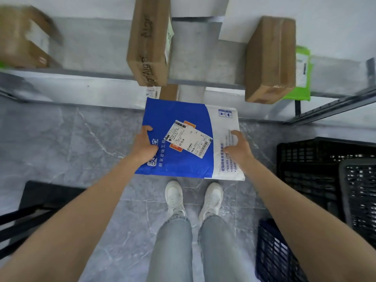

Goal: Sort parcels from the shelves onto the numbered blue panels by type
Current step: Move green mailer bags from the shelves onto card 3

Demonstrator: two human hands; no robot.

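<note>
One flat mailer (183,110) between left hand (144,144) and right hand (238,148)

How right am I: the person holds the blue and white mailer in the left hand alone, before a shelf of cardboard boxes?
Not alone: the head view shows both hands gripping the blue and white mailer, left hand on its blue side, right hand on its white. The shelf of cardboard boxes is right.

I'm in a parcel sorting room: metal shelves (114,92) carry cardboard boxes (150,43), and black plastic crates (317,169) sit on the grey tiled floor (81,139).
</note>
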